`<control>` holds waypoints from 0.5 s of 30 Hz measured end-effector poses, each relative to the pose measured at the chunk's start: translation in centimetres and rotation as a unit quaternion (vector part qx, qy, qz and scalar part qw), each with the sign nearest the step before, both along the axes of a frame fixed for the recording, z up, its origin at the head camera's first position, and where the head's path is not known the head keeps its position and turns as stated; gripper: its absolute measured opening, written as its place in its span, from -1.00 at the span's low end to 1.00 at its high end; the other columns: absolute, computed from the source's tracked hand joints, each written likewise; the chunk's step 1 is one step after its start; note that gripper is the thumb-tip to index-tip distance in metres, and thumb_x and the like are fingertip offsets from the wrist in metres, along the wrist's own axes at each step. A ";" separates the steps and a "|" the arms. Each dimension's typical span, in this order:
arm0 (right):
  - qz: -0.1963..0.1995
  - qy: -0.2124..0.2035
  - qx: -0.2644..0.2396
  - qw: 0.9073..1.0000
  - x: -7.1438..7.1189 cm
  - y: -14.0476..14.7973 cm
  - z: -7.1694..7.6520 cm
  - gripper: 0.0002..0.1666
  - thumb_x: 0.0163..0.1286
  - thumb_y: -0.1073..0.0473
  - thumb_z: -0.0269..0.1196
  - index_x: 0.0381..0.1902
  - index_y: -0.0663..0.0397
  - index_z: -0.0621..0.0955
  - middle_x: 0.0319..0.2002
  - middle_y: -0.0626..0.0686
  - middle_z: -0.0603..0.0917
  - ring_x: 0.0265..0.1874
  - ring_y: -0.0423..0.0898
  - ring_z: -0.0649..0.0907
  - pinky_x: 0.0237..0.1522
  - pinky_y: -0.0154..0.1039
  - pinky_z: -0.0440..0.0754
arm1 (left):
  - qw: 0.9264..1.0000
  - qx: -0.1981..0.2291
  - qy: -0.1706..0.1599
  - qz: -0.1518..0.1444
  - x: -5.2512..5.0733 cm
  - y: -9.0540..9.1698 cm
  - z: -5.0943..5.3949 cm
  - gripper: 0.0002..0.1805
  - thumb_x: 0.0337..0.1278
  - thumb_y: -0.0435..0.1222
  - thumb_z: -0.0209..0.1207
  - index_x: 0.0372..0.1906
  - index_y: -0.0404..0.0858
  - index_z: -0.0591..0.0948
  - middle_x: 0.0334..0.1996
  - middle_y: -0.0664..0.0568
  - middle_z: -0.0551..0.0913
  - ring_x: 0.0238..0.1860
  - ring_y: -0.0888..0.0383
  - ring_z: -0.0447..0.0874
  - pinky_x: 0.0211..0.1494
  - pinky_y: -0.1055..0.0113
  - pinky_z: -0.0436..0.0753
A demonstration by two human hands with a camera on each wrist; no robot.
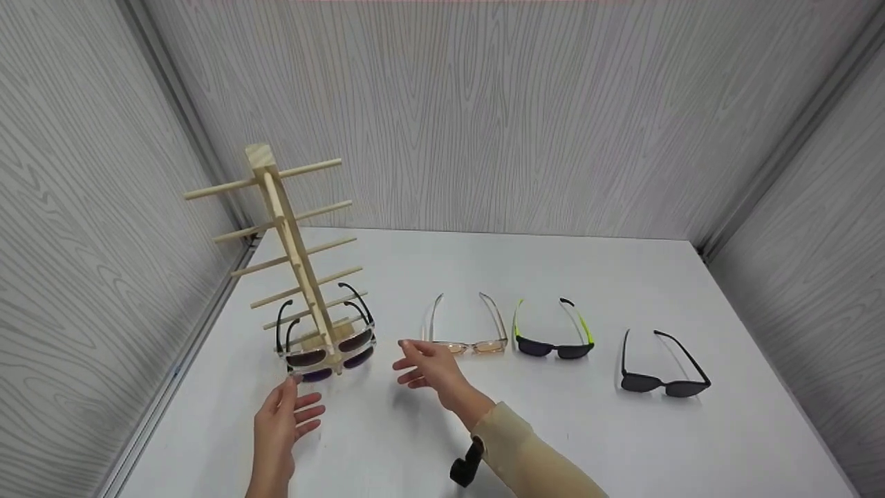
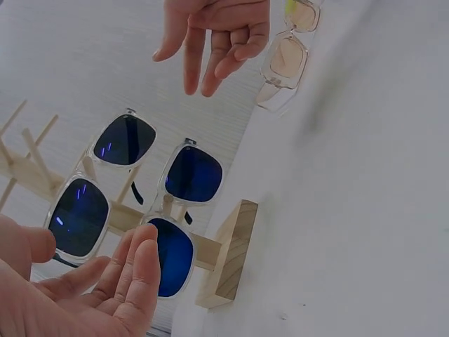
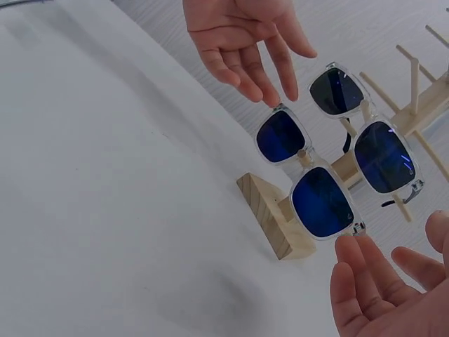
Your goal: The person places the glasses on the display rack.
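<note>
Fingers of the left hand (image 1: 278, 420) are parted, empty; at their tips, perhaps touching, sit the lower clear-framed sunglasses (image 3: 323, 202) on the wooden rack (image 1: 295, 252). Farther right, the right hand (image 1: 437, 368) is loosely spread, empty. I'd nudge the sunglasses level, lightly.

Booth-like indoor workspace, wood-grain panels (image 1: 456, 117) (pale grey) on three sides, white tabletop (image 1: 677, 456)

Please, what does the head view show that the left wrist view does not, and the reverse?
Only the head view shows the all-black sunglasses and beige sleeve.
Only the left wrist view shows bright streaks on the upper clear-framed sunglasses.
Both show that pair, the lower pair, the rack, left hand, right hand and peach-lensed glasses.
</note>
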State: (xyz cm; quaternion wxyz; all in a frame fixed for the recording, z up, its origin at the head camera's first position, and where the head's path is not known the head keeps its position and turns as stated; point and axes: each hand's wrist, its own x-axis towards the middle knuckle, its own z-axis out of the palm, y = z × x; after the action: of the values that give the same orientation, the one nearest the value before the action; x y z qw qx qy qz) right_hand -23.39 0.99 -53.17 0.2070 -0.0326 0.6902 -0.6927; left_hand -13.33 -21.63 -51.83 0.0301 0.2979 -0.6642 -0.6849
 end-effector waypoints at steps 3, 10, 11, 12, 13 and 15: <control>-0.005 0.000 0.007 1.000 0.2 0.4 -0.4 -0.45 0.34 -0.11 0.15 0.14 0.11 0.53 -0.31 0.11 0.71 -0.46 -0.04 0.70 -0.36 -0.21 0.64 | 1.000 0.008 -0.005 0.001 -0.4 -0.1 -1.5 -0.23 0.20 0.23 -0.11 0.32 -0.24 0.29 -0.16 -0.15 0.65 -0.29 0.07 0.69 -0.26 0.24 0.65; -0.010 -0.004 0.005 1.000 0.6 1.4 -1.0 -0.44 0.34 -0.10 0.16 0.15 0.14 0.51 -0.32 0.12 0.70 -0.47 -0.05 0.70 -0.37 -0.22 0.63 | 1.000 0.019 -0.022 -0.003 -1.5 -0.3 -5.3 -0.19 0.05 0.34 -0.09 0.27 -0.12 0.35 -0.18 -0.05 0.67 -0.27 0.09 0.69 -0.28 0.25 0.65; -0.010 -0.002 0.004 1.000 0.6 1.6 -1.0 -0.44 0.34 -0.10 0.15 0.15 0.15 0.51 -0.32 0.13 0.70 -0.47 -0.04 0.70 -0.37 -0.22 0.63 | 1.000 0.020 -0.023 -0.007 -1.4 -0.2 -5.2 -0.19 0.05 0.34 -0.09 0.27 -0.12 0.35 -0.18 -0.04 0.67 -0.26 0.09 0.69 -0.28 0.26 0.65; -0.011 -0.003 0.003 1.000 0.6 1.7 -1.0 -0.43 0.34 -0.10 0.15 0.16 0.15 0.50 -0.32 0.12 0.70 -0.47 -0.04 0.70 -0.37 -0.22 0.63 | 1.000 0.023 -0.016 -0.009 -1.3 0.1 -5.0 -0.20 0.09 0.31 -0.08 0.27 -0.15 0.35 -0.19 -0.07 0.67 -0.26 0.07 0.69 -0.27 0.24 0.65; -0.011 0.000 0.003 1.000 0.7 1.9 -1.1 -0.43 0.34 -0.10 0.15 0.16 0.16 0.50 -0.32 0.13 0.70 -0.47 -0.04 0.70 -0.38 -0.22 0.63 | 1.000 0.027 -0.010 -0.012 -1.2 0.4 -4.6 -0.22 0.12 0.29 -0.08 0.27 -0.18 0.35 -0.19 -0.09 0.67 -0.26 0.05 0.69 -0.26 0.22 0.65; -0.011 0.004 0.004 1.000 0.8 2.2 -1.2 -0.42 0.35 -0.09 0.15 0.17 0.18 0.49 -0.32 0.13 0.70 -0.47 -0.03 0.70 -0.38 -0.22 0.64 | 1.000 0.026 -0.010 -0.013 -0.9 1.0 -3.7 -0.28 0.17 0.24 -0.07 0.23 -0.20 0.37 -0.22 -0.09 0.68 -0.29 0.07 0.70 -0.28 0.24 0.65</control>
State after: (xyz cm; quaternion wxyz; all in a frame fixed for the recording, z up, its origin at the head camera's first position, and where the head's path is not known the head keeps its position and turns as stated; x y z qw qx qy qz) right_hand -22.59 3.18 -54.37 0.1964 -0.0268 0.6940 -0.6922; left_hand -14.19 -20.65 -55.54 0.0066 0.2972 -0.6503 -0.6991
